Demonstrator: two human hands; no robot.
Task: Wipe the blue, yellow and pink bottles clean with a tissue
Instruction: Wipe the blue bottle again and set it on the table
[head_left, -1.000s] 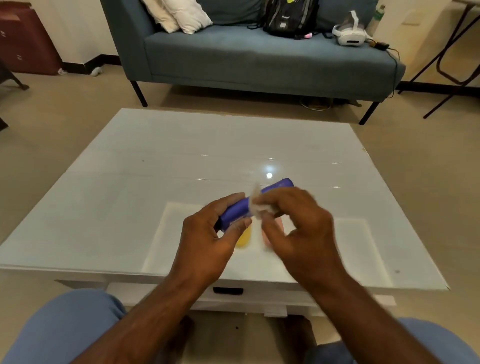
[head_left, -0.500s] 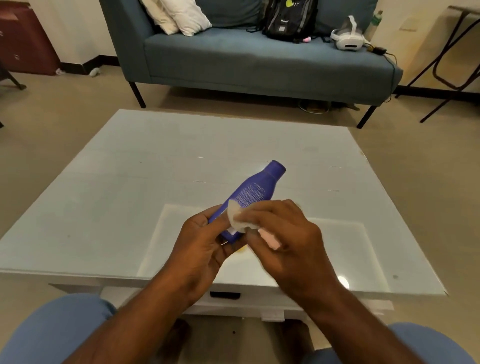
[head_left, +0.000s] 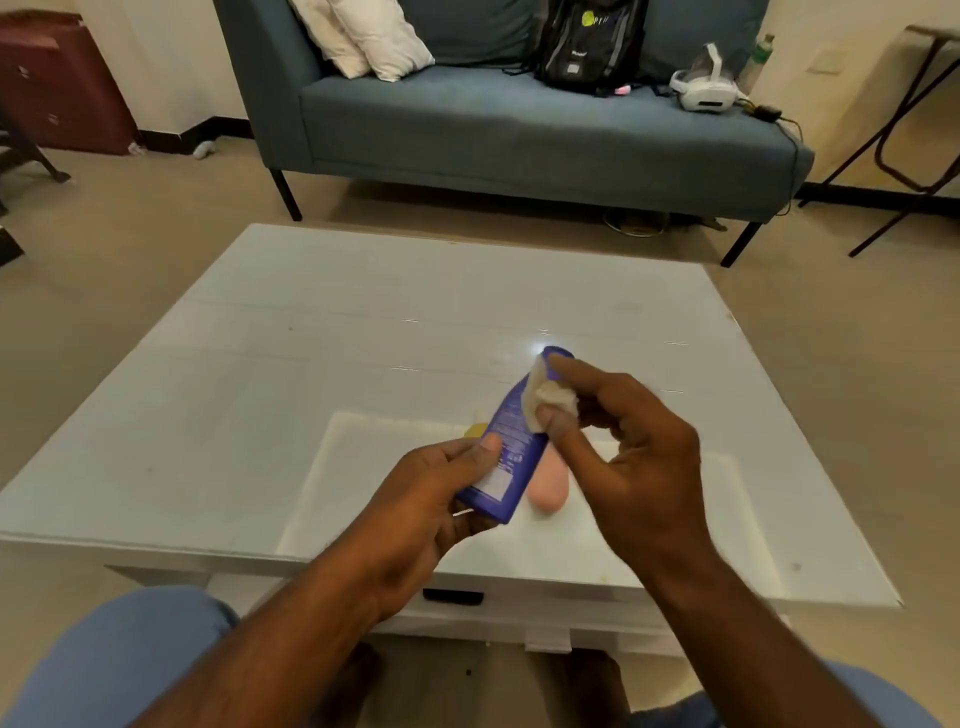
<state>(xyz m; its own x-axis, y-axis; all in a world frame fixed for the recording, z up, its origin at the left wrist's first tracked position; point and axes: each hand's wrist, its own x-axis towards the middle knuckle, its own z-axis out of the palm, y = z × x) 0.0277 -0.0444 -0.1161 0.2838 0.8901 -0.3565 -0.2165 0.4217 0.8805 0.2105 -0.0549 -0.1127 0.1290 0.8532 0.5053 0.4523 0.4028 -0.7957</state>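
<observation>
My left hand (head_left: 431, 504) grips the base of the blue bottle (head_left: 511, 447), which tilts away from me with its cap end pointing up and right. A crumpled white tissue (head_left: 553, 400) is pinched in my right hand (head_left: 628, 447) and pressed against the bottle's upper part near the cap. Under the blue bottle, the pink bottle (head_left: 548, 488) lies on the white table (head_left: 311, 364). Only a small bit of the yellow bottle (head_left: 475, 430) shows beside it, at the left.
A blue sofa (head_left: 519, 130) stands beyond the table with pillows, a black backpack (head_left: 592, 41) and a white headset (head_left: 706, 88) on it. A dark folding frame (head_left: 904, 135) is at the far right. A maroon cabinet (head_left: 57, 83) is at the far left.
My right hand has slid the tissue up the blue bottle from its lower body toward the cap. The pink bottle now shows below it.
</observation>
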